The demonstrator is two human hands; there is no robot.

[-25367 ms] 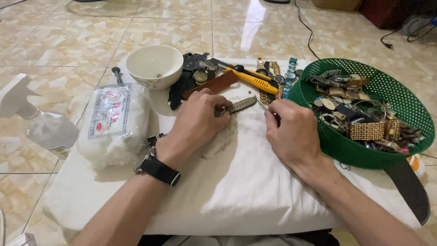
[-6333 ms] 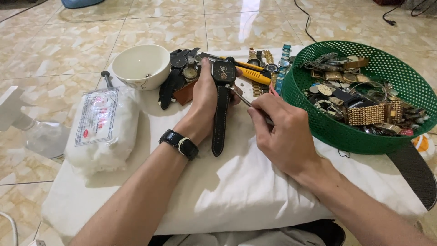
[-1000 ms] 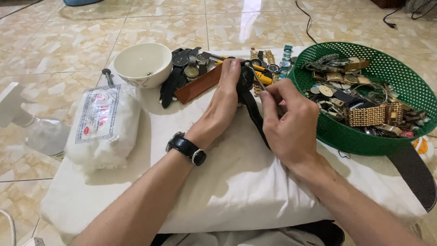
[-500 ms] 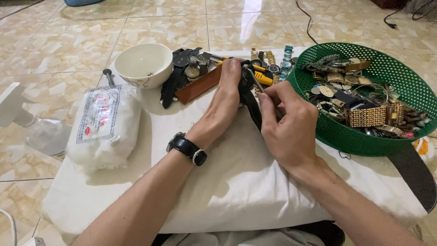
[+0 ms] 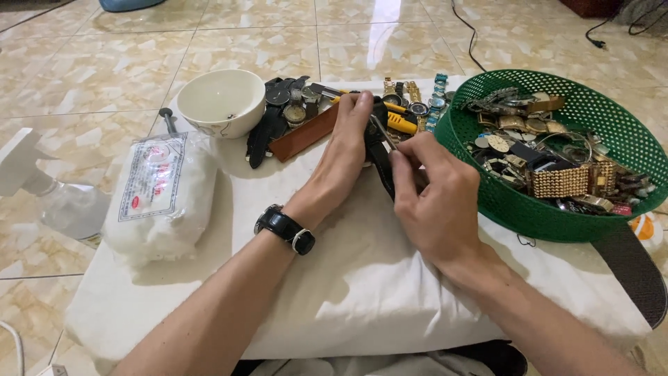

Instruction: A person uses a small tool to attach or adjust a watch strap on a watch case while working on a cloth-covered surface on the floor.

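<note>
My left hand (image 5: 343,161) lies across a white cushion (image 5: 362,278) and pins down a black-strapped watch (image 5: 379,157) with its fingertips. My right hand (image 5: 435,198) pinches a thin metal tool (image 5: 382,130) whose tip rests at the watch case. The lower strap runs between the two hands. A black wristwatch (image 5: 285,230) is on my left wrist.
A white bowl (image 5: 220,102), a heap of watches and straps (image 5: 292,111), a yellow-handled tool (image 5: 401,122) and a brown strap (image 5: 303,137) lie at the cushion's far edge. A green basket (image 5: 501,202) of watches sits right. A packet of white wipes (image 5: 158,198) and a spray bottle (image 5: 49,198) sit left.
Over the last second both hands stayed on the watch; my right hand shifted slightly and the tool tip moved up toward the case.
</note>
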